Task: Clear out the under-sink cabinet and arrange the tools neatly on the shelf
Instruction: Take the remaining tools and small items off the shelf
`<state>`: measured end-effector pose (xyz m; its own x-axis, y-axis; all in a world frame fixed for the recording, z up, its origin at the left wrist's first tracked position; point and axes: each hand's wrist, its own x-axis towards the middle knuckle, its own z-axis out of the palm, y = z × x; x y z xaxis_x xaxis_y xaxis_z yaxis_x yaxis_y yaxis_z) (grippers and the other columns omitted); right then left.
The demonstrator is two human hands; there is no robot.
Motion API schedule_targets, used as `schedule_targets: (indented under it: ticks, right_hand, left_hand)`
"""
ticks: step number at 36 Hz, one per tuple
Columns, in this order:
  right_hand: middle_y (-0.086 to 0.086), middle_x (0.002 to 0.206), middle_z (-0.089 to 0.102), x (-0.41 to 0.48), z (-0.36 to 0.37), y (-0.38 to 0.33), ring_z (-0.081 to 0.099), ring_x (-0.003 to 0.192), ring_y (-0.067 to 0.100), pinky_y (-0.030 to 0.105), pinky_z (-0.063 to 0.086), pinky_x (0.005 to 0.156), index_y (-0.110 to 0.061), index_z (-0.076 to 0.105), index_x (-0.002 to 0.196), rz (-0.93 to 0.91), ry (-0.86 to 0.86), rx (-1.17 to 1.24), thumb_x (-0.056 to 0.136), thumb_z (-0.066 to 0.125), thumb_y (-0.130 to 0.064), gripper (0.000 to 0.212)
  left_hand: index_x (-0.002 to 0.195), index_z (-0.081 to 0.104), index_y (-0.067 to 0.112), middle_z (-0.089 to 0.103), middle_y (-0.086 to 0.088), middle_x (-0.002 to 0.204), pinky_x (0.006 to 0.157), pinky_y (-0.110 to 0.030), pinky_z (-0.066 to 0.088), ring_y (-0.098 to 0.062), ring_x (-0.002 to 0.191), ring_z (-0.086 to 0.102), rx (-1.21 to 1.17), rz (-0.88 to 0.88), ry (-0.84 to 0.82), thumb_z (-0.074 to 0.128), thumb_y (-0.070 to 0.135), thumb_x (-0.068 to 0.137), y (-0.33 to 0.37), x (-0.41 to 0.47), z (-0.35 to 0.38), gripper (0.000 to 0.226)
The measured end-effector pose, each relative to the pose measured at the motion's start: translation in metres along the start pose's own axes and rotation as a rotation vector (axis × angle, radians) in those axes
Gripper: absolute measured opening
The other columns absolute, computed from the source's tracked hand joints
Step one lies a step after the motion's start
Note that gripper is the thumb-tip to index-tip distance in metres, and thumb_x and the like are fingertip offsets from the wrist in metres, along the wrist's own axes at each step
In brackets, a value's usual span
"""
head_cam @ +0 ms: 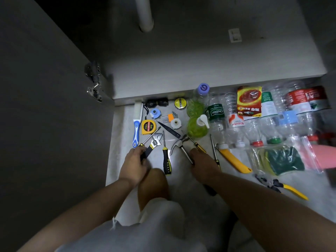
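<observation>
Tools lie spread on the pale floor in front of the open under-sink cabinet [200, 70]. My left hand [135, 164] grips the black-and-yellow handle of an adjustable wrench [155, 141]; a thin screwdriver [150, 135] also runs into that hand. My right hand [201, 162] grips the shaft of a claw hammer [179, 143], whose black handle end shows under my forearm. A yellow-handled screwdriver [197, 144] lies against the top of that hand. A black-and-yellow screwdriver [166, 159] lies loose between my hands.
A yellow tape measure [148, 126], hex keys [170, 117], a tape roll [180, 103], a yellow utility knife [234, 159] and pliers [283, 187] lie around. Green soap bottles [197, 126], several plastic bottles [236, 124] and bagged sponges [283, 160] fill the right. Cabinet door [45, 88] stands open left; a drain pipe [145, 15] hangs inside.
</observation>
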<state>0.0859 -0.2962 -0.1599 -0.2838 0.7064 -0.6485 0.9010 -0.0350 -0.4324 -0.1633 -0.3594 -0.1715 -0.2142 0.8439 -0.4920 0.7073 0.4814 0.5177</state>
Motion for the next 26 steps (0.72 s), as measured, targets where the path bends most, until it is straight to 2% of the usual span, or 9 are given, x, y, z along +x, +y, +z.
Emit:
schedule_targets:
  ticks: [4,8,10,15,18,20,23,26]
  right_hand:
    - [0.011,0.119,0.063,0.0,-0.009,0.006,0.059,0.113,0.03,0.029,0.045,0.082,-0.011,0.057,0.117,-0.004,-0.066,-0.049,0.09,0.056,-0.012,0.027]
    - [0.008,0.119,0.065,-0.004,-0.028,0.011,0.06,0.11,0.027,0.034,0.05,0.093,-0.015,0.061,0.113,-0.027,-0.151,-0.077,0.091,0.057,-0.017,0.023]
    - [0.006,0.121,0.065,-0.008,-0.043,0.012,0.06,0.112,0.025,0.033,0.05,0.094,-0.016,0.064,0.114,-0.059,-0.177,-0.115,0.092,0.058,-0.019,0.023]
    - [0.005,0.128,0.059,-0.026,-0.086,0.014,0.055,0.119,0.022,0.03,0.046,0.097,-0.018,0.064,0.119,-0.074,-0.126,-0.156,0.09,0.06,-0.014,0.029]
    - [0.007,0.128,0.059,-0.039,-0.114,0.016,0.055,0.118,0.023,0.033,0.048,0.098,-0.018,0.063,0.119,-0.091,-0.074,-0.186,0.09,0.062,-0.014,0.03]
    - [0.006,0.127,0.061,-0.048,-0.134,0.018,0.056,0.118,0.023,0.029,0.047,0.094,-0.017,0.064,0.119,-0.11,-0.039,-0.221,0.09,0.063,-0.014,0.029]
    - [0.007,0.12,0.065,-0.06,-0.17,0.024,0.06,0.11,0.023,0.026,0.046,0.086,-0.016,0.064,0.119,-0.116,-0.02,-0.278,0.086,0.068,-0.014,0.033]
    - [0.001,0.11,0.063,-0.072,-0.211,0.031,0.056,0.093,0.019,0.03,0.051,0.084,-0.02,0.061,0.122,-0.082,-0.041,-0.349,0.079,0.081,-0.031,0.048]
  left_hand:
    - [0.124,0.061,0.019,0.061,-0.002,0.12,0.1,-0.032,0.049,-0.019,0.113,0.056,0.018,0.082,0.013,0.055,0.003,0.093,0.01,0.006,-0.007,0.035]
    - [0.115,0.062,0.019,0.063,-0.001,0.114,0.094,-0.035,0.052,-0.018,0.106,0.059,0.045,0.182,-0.01,0.052,0.002,0.094,0.032,0.015,-0.019,0.029]
    - [0.115,0.061,0.022,0.063,0.002,0.11,0.089,-0.033,0.052,-0.016,0.1,0.061,0.059,0.233,-0.058,0.052,0.005,0.096,0.048,0.019,-0.028,0.028]
    - [0.111,0.064,0.026,0.064,0.008,0.106,0.084,-0.031,0.052,-0.013,0.099,0.062,0.187,0.39,-0.175,0.053,0.008,0.097,0.101,0.03,-0.056,0.025]
    - [0.113,0.066,0.024,0.067,0.005,0.108,0.086,-0.032,0.052,-0.016,0.099,0.063,0.279,0.474,-0.178,0.054,0.013,0.099,0.143,0.034,-0.075,0.021]
    - [0.114,0.067,0.024,0.069,0.004,0.109,0.086,-0.032,0.052,-0.016,0.097,0.064,0.333,0.517,-0.213,0.056,0.016,0.1,0.173,0.035,-0.088,0.02]
    - [0.118,0.066,0.024,0.067,0.003,0.107,0.081,-0.03,0.049,-0.017,0.092,0.062,0.468,0.567,-0.307,0.057,0.017,0.099,0.221,0.034,-0.107,0.023]
    - [0.121,0.066,0.02,0.064,0.004,0.103,0.076,-0.023,0.04,-0.016,0.092,0.06,0.557,0.604,-0.348,0.057,0.016,0.099,0.267,0.032,-0.119,0.025]
